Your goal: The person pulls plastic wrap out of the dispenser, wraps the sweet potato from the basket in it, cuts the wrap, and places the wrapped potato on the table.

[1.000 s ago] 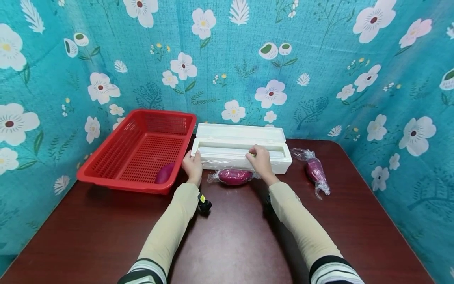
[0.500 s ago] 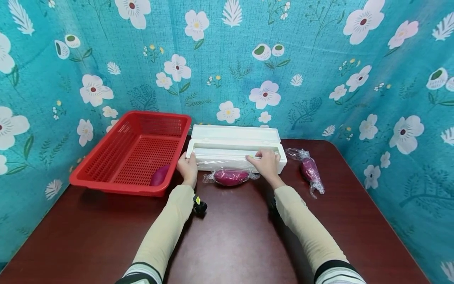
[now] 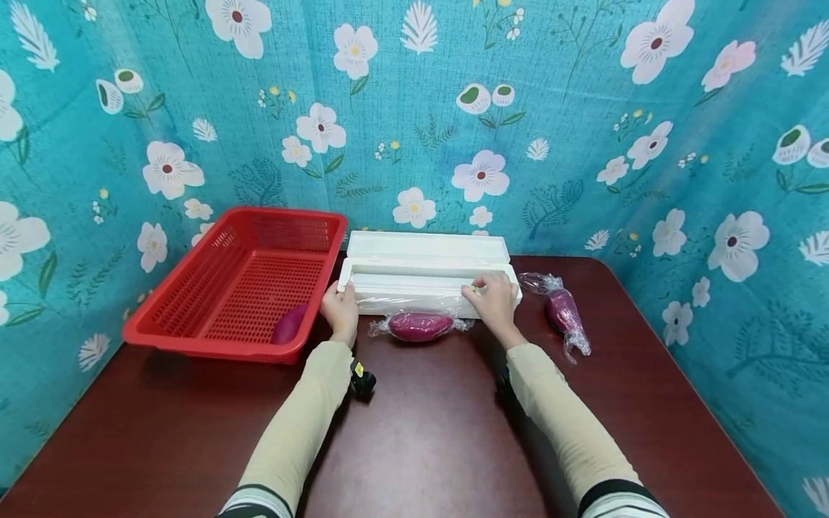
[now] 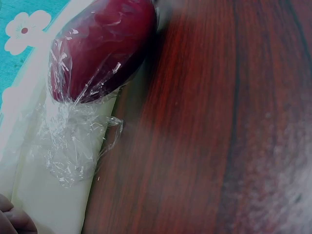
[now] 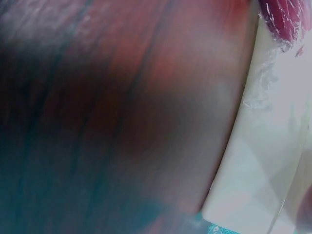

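White box [image 3: 424, 262] lies far on the surface [image 3: 434, 424]; left hand [image 3: 340, 309] grips its left end, right hand [image 3: 496, 302] pinches a yellow bit [image 3: 476, 289] towards the right. Slack left hold might skew the box.

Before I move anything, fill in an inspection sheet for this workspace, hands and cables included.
Surface: dark reddish-brown table, glossy.
Job's things: white box, lid open; film-wrapped purple item lying in front; second wrapped item right of the box; red basket to the left, holding an unwrapped purple item.
Clutter: nothing seen.
Left hand: grips the box's left end.
Right hand: pinches a small yellow piece at the box's front edge.
Cables: nothing seen; black device at the left wrist.
Surroundings: teal floral curtain behind and at both sides.
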Available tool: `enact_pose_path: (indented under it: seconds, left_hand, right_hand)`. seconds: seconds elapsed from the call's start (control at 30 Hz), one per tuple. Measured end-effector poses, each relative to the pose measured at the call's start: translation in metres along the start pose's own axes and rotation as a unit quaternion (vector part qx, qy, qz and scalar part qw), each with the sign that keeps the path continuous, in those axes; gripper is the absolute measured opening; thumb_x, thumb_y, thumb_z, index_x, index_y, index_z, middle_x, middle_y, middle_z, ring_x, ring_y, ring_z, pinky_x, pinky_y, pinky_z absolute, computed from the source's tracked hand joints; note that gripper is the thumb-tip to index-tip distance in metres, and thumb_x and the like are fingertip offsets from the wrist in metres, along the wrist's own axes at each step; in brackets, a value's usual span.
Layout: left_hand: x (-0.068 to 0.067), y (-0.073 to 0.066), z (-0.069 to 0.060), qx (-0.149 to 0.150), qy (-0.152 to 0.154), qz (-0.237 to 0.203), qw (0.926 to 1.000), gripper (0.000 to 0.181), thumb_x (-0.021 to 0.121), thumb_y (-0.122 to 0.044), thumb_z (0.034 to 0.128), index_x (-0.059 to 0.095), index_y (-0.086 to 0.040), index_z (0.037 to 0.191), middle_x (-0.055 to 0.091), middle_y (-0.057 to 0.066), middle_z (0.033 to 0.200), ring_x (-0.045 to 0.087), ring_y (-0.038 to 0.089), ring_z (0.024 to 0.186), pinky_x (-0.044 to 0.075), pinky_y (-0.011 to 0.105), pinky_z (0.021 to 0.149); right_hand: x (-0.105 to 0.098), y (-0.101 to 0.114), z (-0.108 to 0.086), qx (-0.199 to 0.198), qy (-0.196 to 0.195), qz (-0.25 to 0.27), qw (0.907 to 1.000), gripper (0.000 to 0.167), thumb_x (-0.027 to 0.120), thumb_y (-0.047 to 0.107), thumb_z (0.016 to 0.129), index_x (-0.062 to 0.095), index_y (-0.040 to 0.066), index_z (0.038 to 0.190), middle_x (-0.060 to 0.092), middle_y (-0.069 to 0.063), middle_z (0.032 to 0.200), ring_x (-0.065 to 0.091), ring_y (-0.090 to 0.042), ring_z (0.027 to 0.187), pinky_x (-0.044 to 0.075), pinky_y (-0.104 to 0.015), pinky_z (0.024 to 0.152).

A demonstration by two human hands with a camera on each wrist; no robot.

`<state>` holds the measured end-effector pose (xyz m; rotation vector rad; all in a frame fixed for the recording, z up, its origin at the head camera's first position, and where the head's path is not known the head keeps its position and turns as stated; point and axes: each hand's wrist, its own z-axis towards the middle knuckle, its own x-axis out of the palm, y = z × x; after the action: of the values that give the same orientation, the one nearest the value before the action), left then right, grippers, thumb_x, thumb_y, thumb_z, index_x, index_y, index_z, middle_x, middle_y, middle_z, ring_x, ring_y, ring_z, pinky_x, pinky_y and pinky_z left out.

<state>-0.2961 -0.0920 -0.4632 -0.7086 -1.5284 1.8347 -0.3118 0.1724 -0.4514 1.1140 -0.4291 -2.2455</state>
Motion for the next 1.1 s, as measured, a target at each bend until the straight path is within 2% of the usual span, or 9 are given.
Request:
enact_pose_path:
  seconds: [0.2, 0.4, 0.53, 0.63, 0.8, 0.93, 1.1]
  left_hand:
    - [0.001, 0.000, -0.001, -0.002, 0.001, 0.015, 0.9999, 0.019, 0.057, -0.006, 0.0845, 0.062, 0.008, 0.095, 0.041, -0.005, 0.047, 0.036, 0.002, 0.041, 0.029, 0.018, 0.042]
    - [0.002, 0.001, -0.001, 0.007, -0.002, 0.025, 0.9997, 0.016, 0.057, -0.006, 0.0849, 0.062, 0.008, 0.089, 0.037, -0.004, 0.046, 0.034, 0.004, 0.040, 0.026, 0.019, 0.041]
    - [0.004, 0.001, -0.001, 0.010, 0.005, 0.021, 0.9997, 0.015, 0.057, -0.006, 0.0851, 0.063, 0.007, 0.089, 0.037, -0.003, 0.046, 0.034, 0.005, 0.040, 0.027, 0.019, 0.040]
    - [0.004, 0.001, 0.000, 0.014, 0.005, 0.022, 0.9996, 0.014, 0.057, -0.006, 0.0850, 0.063, 0.007, 0.089, 0.039, -0.002, 0.046, 0.035, 0.005, 0.040, 0.027, 0.019, 0.040]
    - [0.001, -0.001, 0.000, 0.002, 0.003, 0.018, 0.9998, 0.015, 0.057, -0.006, 0.0853, 0.063, 0.006, 0.091, 0.044, -0.001, 0.049, 0.039, 0.004, 0.042, 0.031, 0.019, 0.042]
    - [-0.001, -0.003, -0.001, -0.012, -0.005, 0.021, 0.9997, 0.018, 0.058, -0.006, 0.0847, 0.064, 0.007, 0.094, 0.044, -0.001, 0.049, 0.038, 0.004, 0.042, 0.031, 0.018, 0.044]
    - [-0.002, -0.003, -0.001, -0.030, 0.003, -0.009, 0.9995, 0.021, 0.056, -0.006, 0.0857, 0.061, 0.009, 0.100, 0.045, -0.001, 0.050, 0.041, 0.004, 0.042, 0.033, 0.017, 0.042]
  right_hand:
    - [-0.004, -0.007, -0.002, 0.015, -0.016, 0.009, 0.9997, 0.018, 0.071, 0.023, 0.070, 0.064, 0.007, 0.070, 0.061, -0.009, 0.079, 0.047, -0.027, 0.088, 0.023, -0.052, 0.080]
    - [-0.010, -0.009, -0.004, 0.040, -0.024, 0.012, 0.9988, 0.021, 0.073, 0.025, 0.069, 0.063, 0.006, 0.069, 0.058, -0.013, 0.086, 0.042, -0.030, 0.092, 0.016, -0.054, 0.082]
    - [-0.012, -0.009, -0.005, 0.068, -0.023, -0.004, 0.9974, 0.022, 0.073, 0.028, 0.069, 0.063, 0.008, 0.069, 0.057, -0.012, 0.091, 0.041, -0.030, 0.096, 0.016, -0.055, 0.082]
    - [-0.013, -0.007, -0.004, 0.083, -0.013, 0.005, 0.9964, 0.021, 0.072, 0.028, 0.069, 0.064, 0.008, 0.070, 0.055, -0.012, 0.092, 0.040, -0.030, 0.098, 0.020, -0.056, 0.080]
    - [-0.016, -0.009, -0.001, 0.081, -0.007, 0.028, 0.9963, 0.018, 0.069, 0.019, 0.071, 0.062, 0.003, 0.071, 0.053, -0.016, 0.090, 0.041, -0.032, 0.096, 0.026, -0.055, 0.076]
    - [-0.018, -0.016, -0.001, 0.059, -0.017, 0.039, 0.9973, 0.015, 0.067, 0.011, 0.071, 0.062, -0.003, 0.073, 0.050, -0.019, 0.088, 0.040, -0.034, 0.090, 0.030, -0.052, 0.077]
    - [-0.022, -0.027, -0.003, 0.032, -0.058, 0.060, 0.9961, 0.010, 0.063, -0.001, 0.068, 0.061, -0.007, 0.076, 0.052, -0.021, 0.084, 0.043, -0.036, 0.085, 0.031, -0.048, 0.079]
